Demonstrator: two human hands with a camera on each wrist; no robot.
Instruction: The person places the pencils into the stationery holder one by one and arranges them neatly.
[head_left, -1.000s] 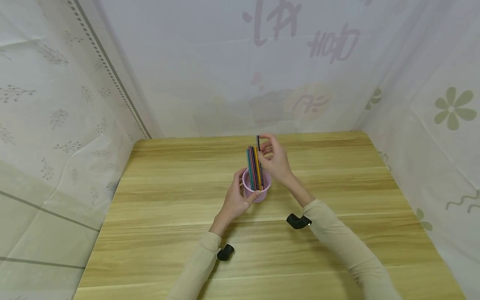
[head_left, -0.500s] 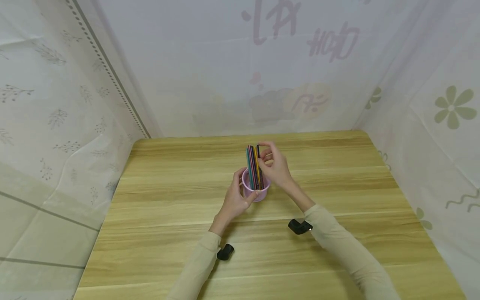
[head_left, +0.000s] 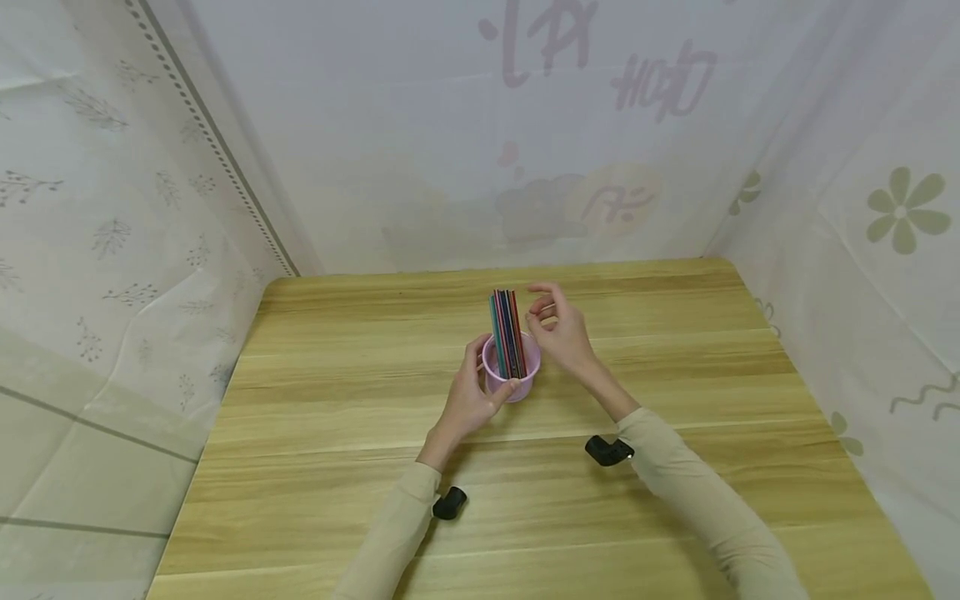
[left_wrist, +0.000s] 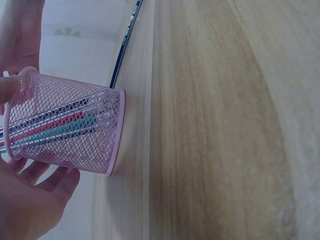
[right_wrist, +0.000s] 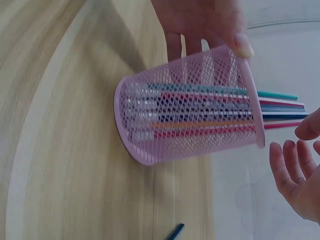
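In the head view a pink mesh pencil cup [head_left: 529, 382] stands on the wooden table. Slim pencils [head_left: 506, 329] in teal, pink, dark blue and red lean together inside it and rise above its rim. My left hand [head_left: 468, 400] grips the cup from the left, thumb at the near rim and fingers round the far side. Just right of the pencil tops hovers my right hand [head_left: 562, 333], its fingers loosely bent. Nothing shows between thumb and fingers of that hand [right_wrist: 305, 185] in the right wrist view.
Behind the cup in the left wrist view, a dark blue pencil [left_wrist: 125, 45] with pale lettering lies on the tabletop [left_wrist: 210, 125]. Its end also shows low in the right wrist view. White printed cloths [head_left: 375, 167] hang behind and on both sides of the table.
My right hand has lowered a dark-tipped pencil into the cup, let go and moved right, away from the bundle. The left hand keeps its grip on the cup.
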